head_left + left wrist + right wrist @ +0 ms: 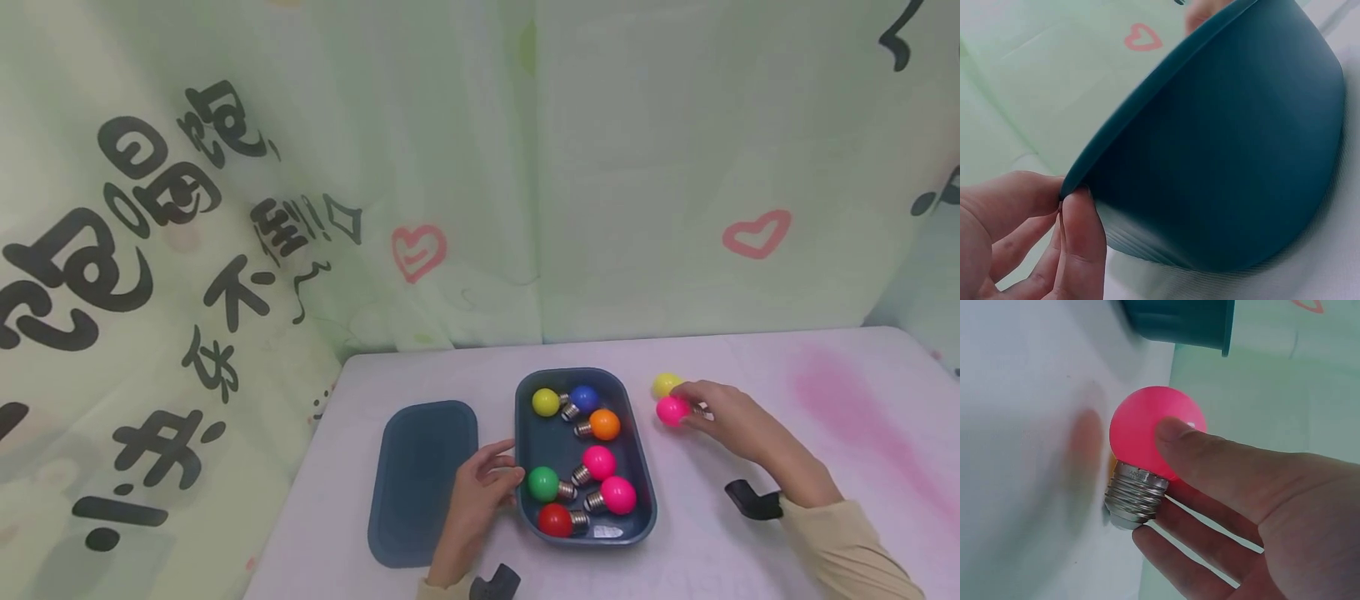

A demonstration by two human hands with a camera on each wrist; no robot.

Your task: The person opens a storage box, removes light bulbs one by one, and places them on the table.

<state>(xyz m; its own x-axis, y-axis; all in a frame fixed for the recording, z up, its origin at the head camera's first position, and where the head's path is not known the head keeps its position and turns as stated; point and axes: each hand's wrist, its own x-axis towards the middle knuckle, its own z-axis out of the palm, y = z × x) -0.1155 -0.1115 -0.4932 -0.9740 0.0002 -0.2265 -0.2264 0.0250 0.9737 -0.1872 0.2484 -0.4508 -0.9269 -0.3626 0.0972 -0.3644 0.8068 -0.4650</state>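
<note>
Pink, the bulb was pinched in the grip of the right hand, right of the tray, with a yellow bulb just on its far side; the left hand pinched the tray's left edge. Filling the tray seemed in hand, the next move likely calling for a leftward carry over its right edge.

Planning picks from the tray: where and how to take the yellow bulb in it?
Probably by the globe, from above, pinching its near and far sides. The yellow bulb lies on its side in the tray, metal base pointing right in the head view, crowded by the blue bulb. Bare floor on the near side should leave finger room.
</note>
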